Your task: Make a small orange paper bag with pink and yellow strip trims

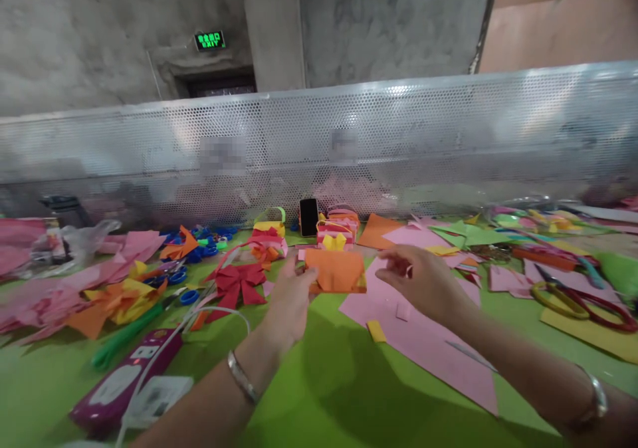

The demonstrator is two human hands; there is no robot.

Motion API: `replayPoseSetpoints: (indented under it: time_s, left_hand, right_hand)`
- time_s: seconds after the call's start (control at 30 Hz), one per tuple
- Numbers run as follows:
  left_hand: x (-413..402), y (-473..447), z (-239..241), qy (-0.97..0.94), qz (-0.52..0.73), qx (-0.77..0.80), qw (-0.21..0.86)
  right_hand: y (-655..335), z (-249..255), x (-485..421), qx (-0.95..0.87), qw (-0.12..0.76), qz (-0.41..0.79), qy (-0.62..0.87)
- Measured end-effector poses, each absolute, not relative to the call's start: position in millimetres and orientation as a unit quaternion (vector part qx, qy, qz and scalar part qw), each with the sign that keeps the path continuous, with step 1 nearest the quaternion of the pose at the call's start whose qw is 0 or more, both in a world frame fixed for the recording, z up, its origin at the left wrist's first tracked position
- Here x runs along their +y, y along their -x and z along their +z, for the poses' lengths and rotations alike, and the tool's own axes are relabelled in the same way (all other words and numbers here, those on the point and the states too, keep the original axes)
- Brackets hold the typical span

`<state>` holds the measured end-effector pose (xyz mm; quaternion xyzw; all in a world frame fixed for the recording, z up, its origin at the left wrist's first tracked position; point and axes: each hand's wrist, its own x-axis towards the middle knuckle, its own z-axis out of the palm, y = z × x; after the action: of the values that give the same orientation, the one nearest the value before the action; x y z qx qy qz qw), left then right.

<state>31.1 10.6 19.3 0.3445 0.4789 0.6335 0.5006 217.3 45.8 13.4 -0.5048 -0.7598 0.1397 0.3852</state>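
My left hand point(289, 298) grips an orange folded paper piece point(339, 272) at its left end, thumb in front. The piece is rounded like a small box or bag, with a little yellow at its right corner. Just right of it, my right hand point(421, 278) is raised with fingers bent and apart; nothing shows between them. Below that hand lies a pink paper sheet point(448, 368), with a small yellow strip point(377, 332) at its left edge. Left of my left hand is a red paper bow point(236, 285).
Finished paper baskets point(339, 225) and a phone point(308, 217) stand at the back, before a perforated metal panel point(423, 129). Scissors point(583, 302) lie at the right. A purple power strip point(127, 381) with a white cable and crumpled paper point(122, 298) are at the left.
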Motion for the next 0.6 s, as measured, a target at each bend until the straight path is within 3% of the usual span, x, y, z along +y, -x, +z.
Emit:
replayPoseSetpoints:
  time_s: [0.13, 0.27, 0.43, 0.6]
  left_hand:
    - [7.3, -33.4, 19.6, -0.395, 0.643, 0.439, 0.488]
    - [2.0, -36.9, 20.2, -0.437, 0.609, 0.422, 0.511]
    - [1.0, -40.4, 20.4, -0.430, 0.605, 0.424, 0.520]
    - [6.1, -40.3, 14.1, -0.493, 0.620, 0.443, 0.420]
  right_hand:
    - [-212.4, 11.2, 42.5, -0.648, 0.358, 0.486, 0.465]
    - [-207.3, 3.2, 42.4, -0.516, 0.421, 0.636, 0.390]
    - [-205.5, 2.4, 43.6, -0.423, 0.503, 0.659, 0.365]
    - [-201.9, 3.0, 40.4, -0.374, 0.529, 0.668, 0.367]
